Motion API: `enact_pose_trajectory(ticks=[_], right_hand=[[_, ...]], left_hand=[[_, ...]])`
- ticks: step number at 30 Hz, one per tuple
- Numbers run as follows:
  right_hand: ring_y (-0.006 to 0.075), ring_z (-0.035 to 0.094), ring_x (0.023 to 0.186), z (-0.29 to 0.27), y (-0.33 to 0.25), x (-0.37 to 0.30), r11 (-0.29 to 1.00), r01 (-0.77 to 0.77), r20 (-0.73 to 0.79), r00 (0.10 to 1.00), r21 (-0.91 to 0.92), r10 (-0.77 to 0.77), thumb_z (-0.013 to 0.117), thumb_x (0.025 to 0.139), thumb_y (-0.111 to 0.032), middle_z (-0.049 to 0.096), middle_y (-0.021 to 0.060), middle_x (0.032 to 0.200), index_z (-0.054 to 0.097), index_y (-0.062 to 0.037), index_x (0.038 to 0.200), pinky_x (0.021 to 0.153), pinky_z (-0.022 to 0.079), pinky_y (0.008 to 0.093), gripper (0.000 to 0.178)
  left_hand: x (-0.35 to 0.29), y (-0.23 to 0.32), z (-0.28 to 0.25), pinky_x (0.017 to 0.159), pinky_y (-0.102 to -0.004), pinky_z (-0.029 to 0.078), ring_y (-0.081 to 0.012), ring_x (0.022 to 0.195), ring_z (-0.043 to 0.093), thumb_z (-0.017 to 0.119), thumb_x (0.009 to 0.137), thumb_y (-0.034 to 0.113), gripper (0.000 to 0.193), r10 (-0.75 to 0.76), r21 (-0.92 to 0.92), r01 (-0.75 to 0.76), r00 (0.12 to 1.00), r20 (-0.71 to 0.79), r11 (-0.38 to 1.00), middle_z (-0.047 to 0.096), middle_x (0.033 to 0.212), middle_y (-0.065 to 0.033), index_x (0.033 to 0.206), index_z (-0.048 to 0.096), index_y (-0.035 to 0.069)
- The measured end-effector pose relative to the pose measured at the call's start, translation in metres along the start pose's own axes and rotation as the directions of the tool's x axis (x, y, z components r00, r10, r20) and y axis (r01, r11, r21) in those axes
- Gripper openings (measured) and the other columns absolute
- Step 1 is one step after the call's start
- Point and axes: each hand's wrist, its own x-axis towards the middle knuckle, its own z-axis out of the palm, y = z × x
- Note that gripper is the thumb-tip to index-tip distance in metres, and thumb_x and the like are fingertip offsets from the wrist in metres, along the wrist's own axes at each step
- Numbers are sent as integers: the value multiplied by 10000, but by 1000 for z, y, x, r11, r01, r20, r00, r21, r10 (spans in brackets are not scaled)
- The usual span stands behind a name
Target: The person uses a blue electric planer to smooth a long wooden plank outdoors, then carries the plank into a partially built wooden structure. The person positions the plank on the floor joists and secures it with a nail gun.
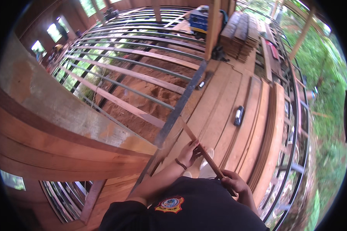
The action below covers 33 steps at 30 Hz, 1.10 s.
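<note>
A thin wooden strip [206, 155] slants in front of my body, its far end up and to the left over the plank floor. My left hand [189, 154], with a beaded bracelet on the wrist, has its fingers closed round the strip near its middle. Close to my right side, my right hand [235, 182] grips the strip toward its near end. Below the strip my light-coloured shoes show in part. On the boards ahead lies a black bottle-like object [239, 115] with a pale label.
Long planks [266, 131] lie stacked at the right. Beyond stands a pile of short boards [240, 34] beside a wooden post [212, 30] and a blue machine [199, 21]. At the left, open floor joists [150, 79] span bare soil, behind a dark beam [181, 104]. Metal rails and greenery border the right.
</note>
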Motion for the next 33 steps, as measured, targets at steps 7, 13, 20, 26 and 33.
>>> enact_pose_trajectory(ticks=[7,13,20,26,33], right_hand=[[153,658,1019,-154,-104,158,969,-126,253,951,-211,178,642,986,-275,714,88,1110,623,63,1299,925,511,308,461],[214,674,1079,-191,-166,308,808,121,431,885,-576,174,693,954,-291,714,140,1171,610,-17,1336,938,528,338,477],[390,662,1090,-91,-251,429,210,598,622,780,-773,67,802,718,-576,675,202,1211,457,-114,1479,909,547,451,956],[363,660,1103,-24,-318,550,108,631,640,764,-768,81,832,677,-516,666,182,1224,494,-103,1444,925,542,429,934],[343,674,1095,-4,-325,682,405,257,314,946,-877,78,847,673,-475,685,204,1196,571,-55,1356,921,535,407,848]], left_hand=[[82,66,7,886,-371,518,-172,1028,648,621,1015,313,198,241,-110,-268,948,-210,957,677,1064,-10,1133,623,155],[88,134,21,882,-397,561,-185,1031,665,647,987,208,255,410,-8,-487,743,-529,873,672,1141,-30,1219,614,107],[95,190,-33,952,-457,537,-242,1090,655,588,1014,196,267,354,-81,-684,470,-809,725,665,1190,-71,1255,582,82],[99,289,-65,865,-423,594,-241,1007,692,576,1018,169,229,390,40,-656,397,-831,754,687,1097,-90,1196,610,28],[40,400,-81,769,-305,594,-175,854,722,580,976,110,225,615,548,-280,390,-685,788,732,953,-117,1121,674,-33]])
